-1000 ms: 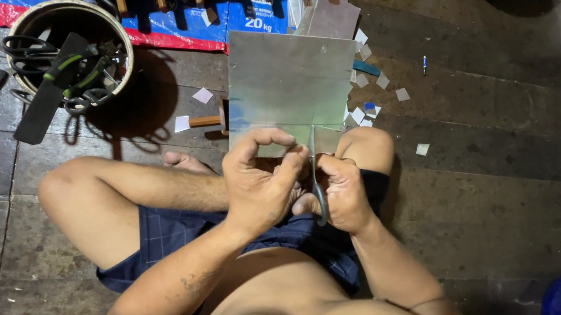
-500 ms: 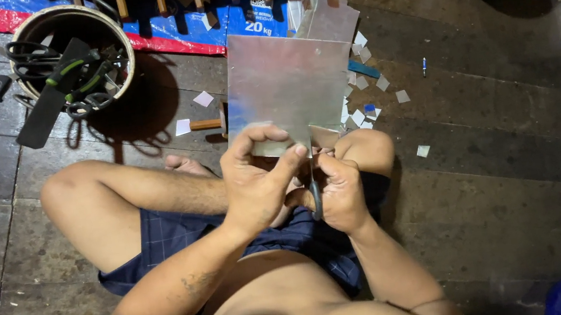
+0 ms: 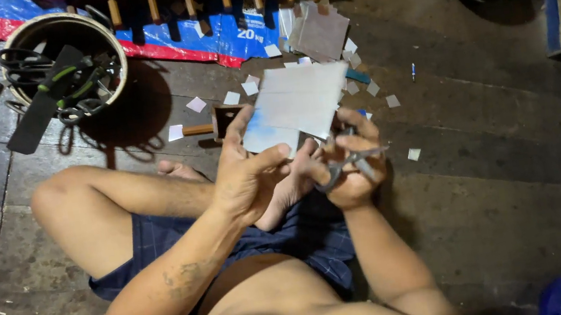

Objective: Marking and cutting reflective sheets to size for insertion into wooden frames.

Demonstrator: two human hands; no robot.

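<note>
I see the left hand [image 3: 247,176] pinching the near left corner of a thin grey metal sheet [image 3: 299,108], thumb on top and fingers [image 3: 241,123] spread up along its edge, so the sheet is held flat and out in front of the knees, well above the floor [image 3: 482,152]. That grip seems meant to keep the floppy sheet steady and level while its near edge is offered to the tool. The right hand [image 3: 351,170] is closed around the handles of a pair of metal snips [image 3: 346,163], fingers wrapped tight, with the tool sitting just under the sheet's near right edge; I cannot tell whether the blades themselves are apart or closed, since the sheet and the hand hide them. Small square offcuts [image 3: 195,104] lie scattered on the dark wooden floor beyond the feet, which fits pieces dropping straight down from where the sheet is held. A stack of larger sheets [image 3: 321,29] leans near a blue and red tarp [image 3: 229,41], within arm's reach. To the left, a round bucket [image 3: 108,46] holds scissors and pliers, kept close on the free side. A small wooden mallet [image 3: 215,124] lies just beyond the left hand.
</note>
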